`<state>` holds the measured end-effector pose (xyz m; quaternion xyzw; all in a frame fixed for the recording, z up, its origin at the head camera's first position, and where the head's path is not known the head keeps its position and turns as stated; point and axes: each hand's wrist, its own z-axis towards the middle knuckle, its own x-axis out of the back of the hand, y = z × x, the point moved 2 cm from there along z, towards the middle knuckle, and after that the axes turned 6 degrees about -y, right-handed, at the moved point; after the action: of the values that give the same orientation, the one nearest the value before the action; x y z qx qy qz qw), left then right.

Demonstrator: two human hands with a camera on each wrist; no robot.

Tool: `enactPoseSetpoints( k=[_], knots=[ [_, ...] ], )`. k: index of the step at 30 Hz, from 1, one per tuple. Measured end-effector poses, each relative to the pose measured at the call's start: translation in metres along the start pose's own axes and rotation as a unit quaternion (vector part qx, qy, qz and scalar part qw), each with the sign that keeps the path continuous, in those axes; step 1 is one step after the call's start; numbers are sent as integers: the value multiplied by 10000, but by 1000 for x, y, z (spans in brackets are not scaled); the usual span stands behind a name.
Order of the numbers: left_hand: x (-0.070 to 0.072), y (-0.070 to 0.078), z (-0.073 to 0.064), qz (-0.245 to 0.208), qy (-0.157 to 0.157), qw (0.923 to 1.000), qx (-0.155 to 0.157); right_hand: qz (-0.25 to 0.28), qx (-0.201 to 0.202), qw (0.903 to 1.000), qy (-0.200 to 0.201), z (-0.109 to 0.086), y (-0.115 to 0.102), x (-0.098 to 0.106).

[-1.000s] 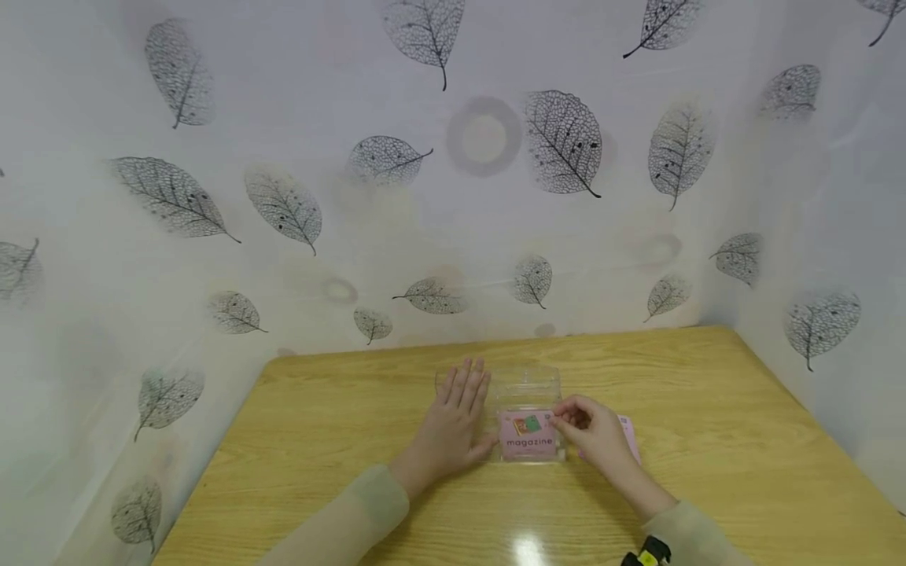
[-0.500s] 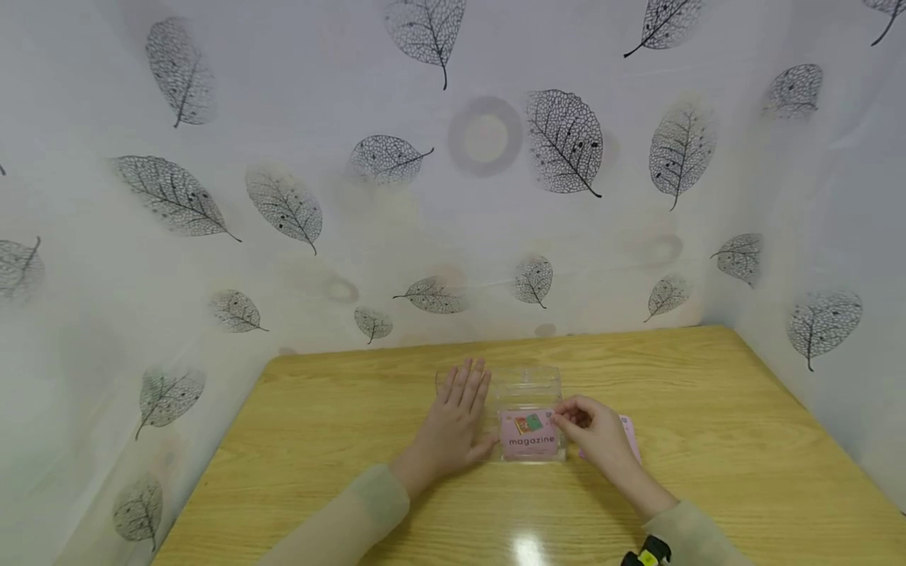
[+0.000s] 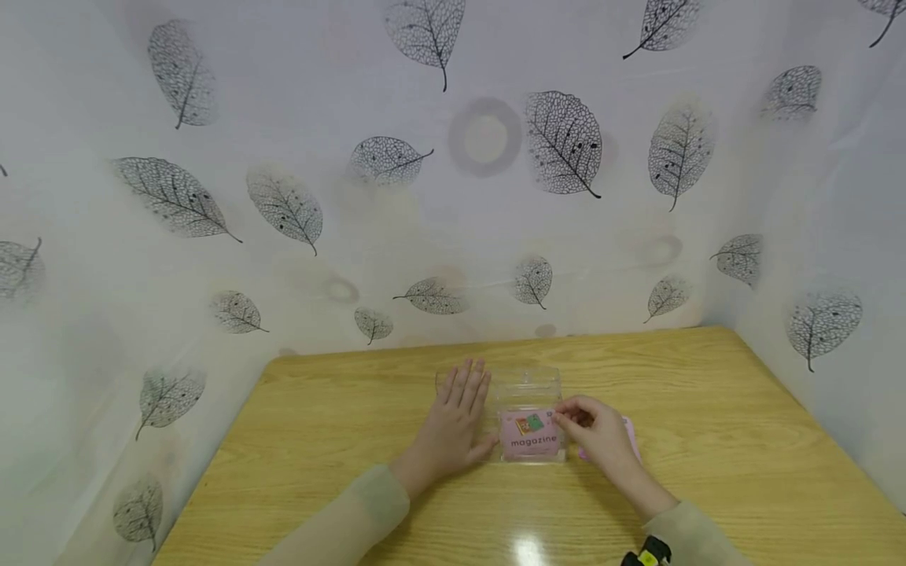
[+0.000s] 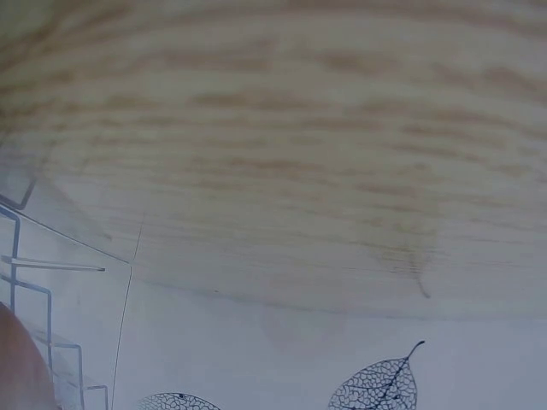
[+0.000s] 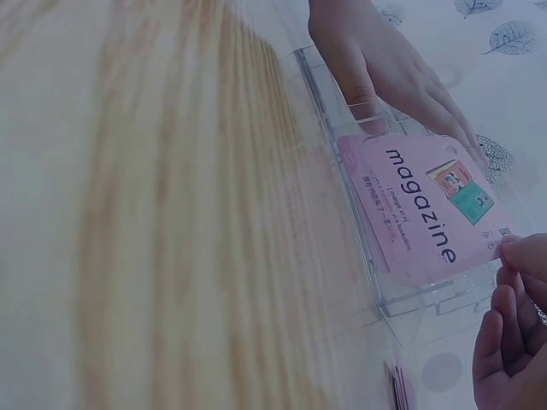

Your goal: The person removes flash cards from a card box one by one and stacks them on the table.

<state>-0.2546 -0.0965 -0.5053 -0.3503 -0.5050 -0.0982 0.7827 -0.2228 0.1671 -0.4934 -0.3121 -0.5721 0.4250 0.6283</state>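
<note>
A pink word card [image 5: 427, 201] printed "magazine" leans in the front slot of a clear plastic stepped holder [image 3: 527, 381]. My right hand [image 3: 593, 428] pinches the card's upper right corner between thumb and index finger, the other fingers curled, as the right wrist view shows. My left hand [image 3: 453, 431] lies flat over the holder's left part, fingers straight and pointing away, thumb beside the card's left edge. Another pink card peeks out behind the front one in the right wrist view. Only a fingertip [image 4: 19, 367] and the holder's stepped clear side show in the left wrist view.
More pink cards [image 3: 631, 437] lie on the wooden table [image 3: 318, 440] just right of the holder, partly hidden by my right hand. A white leaf-patterned curtain [image 3: 396, 228] closes off the back and both sides of the table.
The "magazine" card has shifted slightly to the right and tilted a little, with my right hand still pinching its corner. My left hand has stayed in place.
</note>
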Motion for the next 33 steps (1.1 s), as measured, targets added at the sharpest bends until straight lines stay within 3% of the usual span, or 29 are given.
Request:
enactPoseSetpoints(
  k=[11, 33],
  knots=[
    [1, -1, 0, 24, 180, 9998, -19, -120, -54, 9998, 143, 4, -2, 2],
    [2, -1, 0, -133, -20, 9999, -18, -85, 245, 9992, 288, 6, -6, 7]
  ],
)
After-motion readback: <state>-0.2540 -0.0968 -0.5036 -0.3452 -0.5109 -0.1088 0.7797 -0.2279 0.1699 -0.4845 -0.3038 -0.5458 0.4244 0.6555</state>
